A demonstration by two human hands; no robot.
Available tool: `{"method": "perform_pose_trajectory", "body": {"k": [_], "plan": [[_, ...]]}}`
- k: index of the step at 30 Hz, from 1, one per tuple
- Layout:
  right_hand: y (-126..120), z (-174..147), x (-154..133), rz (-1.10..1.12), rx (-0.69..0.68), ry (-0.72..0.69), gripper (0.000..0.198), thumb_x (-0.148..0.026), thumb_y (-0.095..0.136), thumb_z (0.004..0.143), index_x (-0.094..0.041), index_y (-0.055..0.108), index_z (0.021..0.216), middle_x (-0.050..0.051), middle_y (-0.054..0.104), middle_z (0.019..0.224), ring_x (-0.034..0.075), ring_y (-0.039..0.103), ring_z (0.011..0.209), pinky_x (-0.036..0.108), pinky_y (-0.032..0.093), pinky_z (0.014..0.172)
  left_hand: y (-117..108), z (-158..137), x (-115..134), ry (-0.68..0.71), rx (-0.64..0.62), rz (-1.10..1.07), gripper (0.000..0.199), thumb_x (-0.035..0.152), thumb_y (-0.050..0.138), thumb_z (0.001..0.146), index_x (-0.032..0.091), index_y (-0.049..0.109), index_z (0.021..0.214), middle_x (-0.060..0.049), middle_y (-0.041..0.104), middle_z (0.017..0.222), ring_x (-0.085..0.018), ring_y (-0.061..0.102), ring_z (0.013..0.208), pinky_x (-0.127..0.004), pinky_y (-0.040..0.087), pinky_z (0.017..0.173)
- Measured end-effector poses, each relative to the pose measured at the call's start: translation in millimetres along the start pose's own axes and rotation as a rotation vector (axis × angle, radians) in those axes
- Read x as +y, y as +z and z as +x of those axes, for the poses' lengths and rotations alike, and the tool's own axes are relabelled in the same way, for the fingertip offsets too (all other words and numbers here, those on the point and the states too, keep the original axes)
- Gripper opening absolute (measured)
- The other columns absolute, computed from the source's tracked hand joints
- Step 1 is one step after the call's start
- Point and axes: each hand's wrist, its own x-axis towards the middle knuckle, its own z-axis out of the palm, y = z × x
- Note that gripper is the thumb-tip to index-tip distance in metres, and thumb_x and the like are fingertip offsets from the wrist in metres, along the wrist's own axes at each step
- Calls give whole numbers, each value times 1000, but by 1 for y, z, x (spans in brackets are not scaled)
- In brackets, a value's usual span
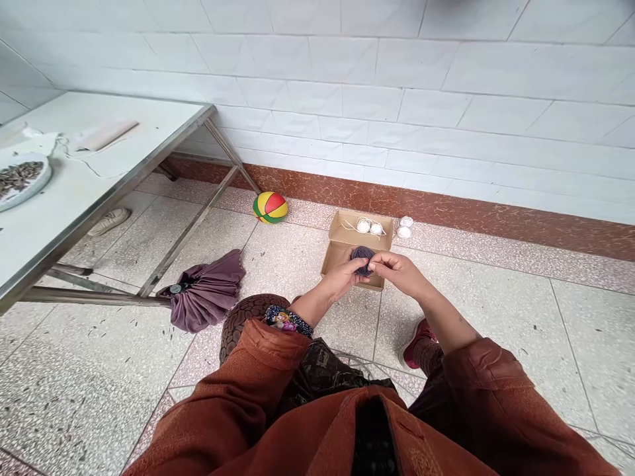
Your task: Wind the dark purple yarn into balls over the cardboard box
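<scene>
My left hand (343, 276) is wrapped round a dark purple ball of yarn (362, 259) in front of me. The fingertips of my right hand (395, 270) are pinched together against the yarn ball's right side; whether a strand is between them is too small to make out. Below and behind my hands an open cardboard box (342, 228) lies on the floor. Two white yarn balls (370, 227) rest in its far half, with a loose strand beside them. More white balls (405, 228) sit on the floor just right of the box.
A multicoloured ball (270, 207) lies by the wall. At left stands a metal-framed table (163, 125) bearing a plate (47, 175) of dark bits. A folded purple umbrella (208, 291) leans at the table's lower bar. Another person's shoe (110, 221) shows beneath the table.
</scene>
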Motion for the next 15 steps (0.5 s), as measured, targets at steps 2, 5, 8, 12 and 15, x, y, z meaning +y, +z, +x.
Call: {"method": "perform_pose_trajectory", "body": {"k": [2,5,8,12,15], "plan": [[-2,0,-1,31,10,-1,26,-46,61,91,-21,68,85,0,63,76,15,53,70,28,41,68,0,-1,1,24,-41,9,43,30,68,76,20,51,114,-5,60,104,-15,61,85,-26,52,66],[-4,0,-4,97,1,-18,27,-48,63,90,-21,67,86,0,65,78,16,56,72,29,45,71,-1,-3,2,89,-40,189,49,30,67,77,22,51,122,-6,58,113,-16,59,90,-27,52,70],[-5,2,-7,147,45,-47,28,-49,66,88,-21,67,87,1,66,81,16,59,76,31,48,74,-2,-5,2,147,-28,431,53,29,71,76,22,52,125,-7,56,117,-18,57,92,-28,51,70],[-6,9,-6,150,212,-32,30,-51,67,86,-22,65,87,1,64,80,16,57,74,31,47,72,-3,-11,4,165,-128,485,65,28,71,78,26,47,138,-8,57,114,-20,58,92,-28,52,68],[-6,13,-2,159,264,30,32,-54,65,85,-21,64,85,0,62,77,16,54,72,30,45,68,-3,-17,10,139,-262,416,81,29,72,80,31,35,152,-6,59,104,-20,59,88,-31,54,72]]}}
